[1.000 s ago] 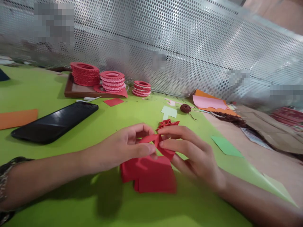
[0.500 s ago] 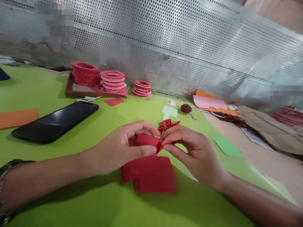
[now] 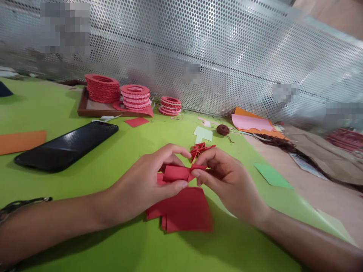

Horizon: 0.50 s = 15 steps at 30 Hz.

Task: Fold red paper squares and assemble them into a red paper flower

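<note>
Between both hands is a small folded red paper (image 3: 176, 173), held just above the table. My left hand (image 3: 153, 175) grips its left part, thumb along the lower edge and fingers behind. My right hand (image 3: 227, 175) pinches the right end, where a corner is folded, between thumb and fingertips. Below the hands lies a stack of red paper squares (image 3: 187, 211), its sheets slightly askew. A pointed folded red paper piece (image 3: 199, 149) sits just beyond the fingertips.
A black phone (image 3: 68, 145) lies at left beside an orange paper (image 3: 22, 141). Stacked red and pink rings (image 3: 102, 88) stand on a brown tray (image 3: 99, 112). A brown yarn ball (image 3: 222, 130) and green paper (image 3: 272, 175) are at right. A perforated metal panel (image 3: 170, 49) rises behind.
My left thumb and fingers have spread a little, so more of the folded red paper shows. My right thumb has shifted slightly left and up on its corner.
</note>
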{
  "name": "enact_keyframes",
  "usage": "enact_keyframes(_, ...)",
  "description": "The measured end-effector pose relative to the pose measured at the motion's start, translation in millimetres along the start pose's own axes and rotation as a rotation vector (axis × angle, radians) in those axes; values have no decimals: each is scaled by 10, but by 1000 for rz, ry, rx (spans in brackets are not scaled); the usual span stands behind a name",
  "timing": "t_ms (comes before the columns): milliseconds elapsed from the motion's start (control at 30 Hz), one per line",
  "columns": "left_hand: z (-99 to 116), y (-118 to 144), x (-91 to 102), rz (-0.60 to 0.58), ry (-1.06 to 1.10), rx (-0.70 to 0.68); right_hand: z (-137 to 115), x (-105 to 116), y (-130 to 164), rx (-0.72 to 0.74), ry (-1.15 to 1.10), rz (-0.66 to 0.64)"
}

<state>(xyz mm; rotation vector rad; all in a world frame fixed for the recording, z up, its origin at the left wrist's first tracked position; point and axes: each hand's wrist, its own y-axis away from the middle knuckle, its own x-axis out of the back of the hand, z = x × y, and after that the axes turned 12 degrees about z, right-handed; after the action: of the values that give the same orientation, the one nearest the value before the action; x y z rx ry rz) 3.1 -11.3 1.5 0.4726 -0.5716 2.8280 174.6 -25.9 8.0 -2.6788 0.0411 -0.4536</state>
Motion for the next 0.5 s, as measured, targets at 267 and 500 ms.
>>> enact_keyframes(267, 6, -9, 13, 71, 88, 54, 27, 27, -3, -118, -129, -120)
enact_keyframes(500, -29, -71, 20, 28, 165, 122, 8, 5, 10, -130, -84, -140)
